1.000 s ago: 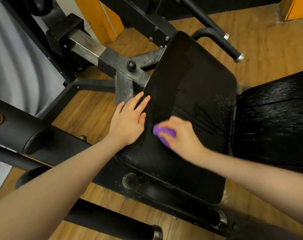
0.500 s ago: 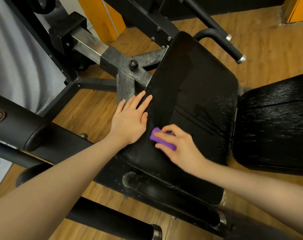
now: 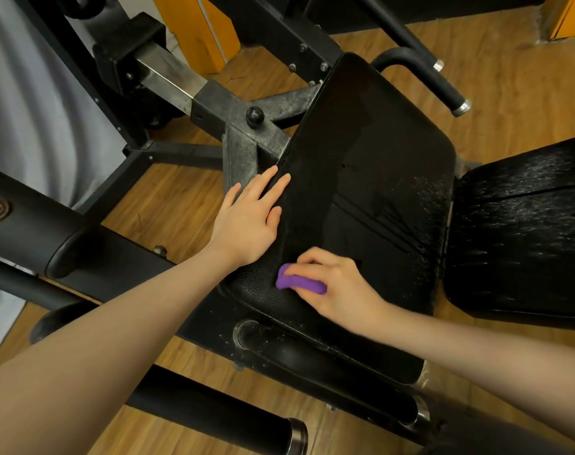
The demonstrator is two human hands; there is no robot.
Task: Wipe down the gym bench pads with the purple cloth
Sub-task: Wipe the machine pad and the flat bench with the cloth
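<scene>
Two black pads are in view: the seat pad point(image 3: 371, 178), glossy and tilted, and a second bench pad point(image 3: 522, 238) just beside its right edge, with a streaked sheen across its surface. The purple cloth point(image 3: 299, 282) is bunched into a small roll and lies against the seat pad near its lower left corner, where the vinyl shows a pebbled grain. The right hand point(image 3: 335, 284) grips the cloth; its fingers point(image 3: 307, 259) curl over the top of the roll and the thumb lies beneath it. The left hand point(image 3: 250, 218) rests flat on the left edge of the seat pad, fingers straight and close together, holding nothing.

Left of the seat pad, a worn grey steel bracket point(image 3: 243, 139) with a black adjustment knob point(image 3: 254, 115) joins a square steel tube point(image 3: 161, 78). Above the seat pad's top right corner, a black handle bar point(image 3: 424, 77) ends in a metal cap. Below the seat pad lie padded black rollers point(image 3: 329, 366) with metal end rings; the left forearm crosses over part of the frame there. The wooden floor point(image 3: 509, 77) shows beyond the seat pad, and an orange panel point(image 3: 197, 31) stands above the bracket.
</scene>
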